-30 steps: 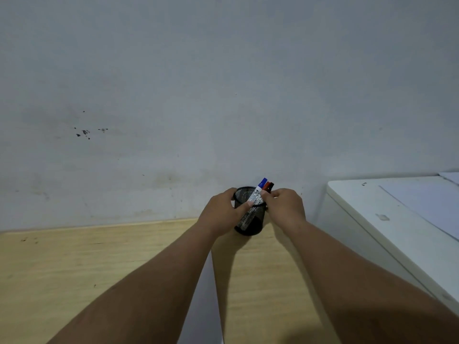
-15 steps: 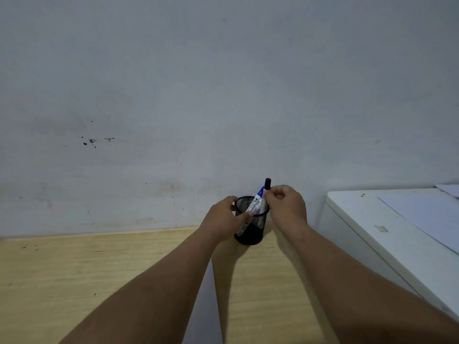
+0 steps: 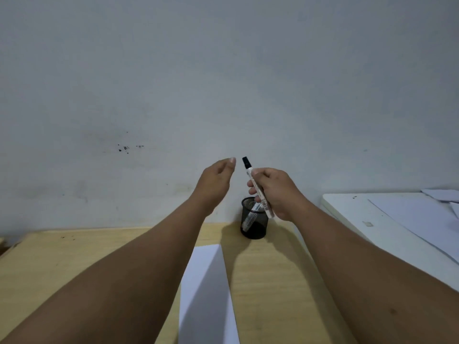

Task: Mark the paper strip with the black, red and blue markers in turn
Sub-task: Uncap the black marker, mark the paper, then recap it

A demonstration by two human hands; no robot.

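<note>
Pale wooden tabletop [image 3: 74, 264], set against a grey wall. At the far edge, near the middle: black mesh pen cup [image 3: 253, 223], upright. Reaching from the near edge toward the cup: white paper strip [image 3: 206, 294], flat. Off the right edge: white surface [image 3: 372, 232] bearing paper sheets [image 3: 422, 219]

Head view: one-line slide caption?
Right hand lifts black-capped white marker above black mesh cup; left hand open.

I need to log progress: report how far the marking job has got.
Done: the black marker is out of the mesh cup. In hand: the right hand holds it, still capped; the left hand is open beside it. Left: the paper strip shows no marks.
</note>
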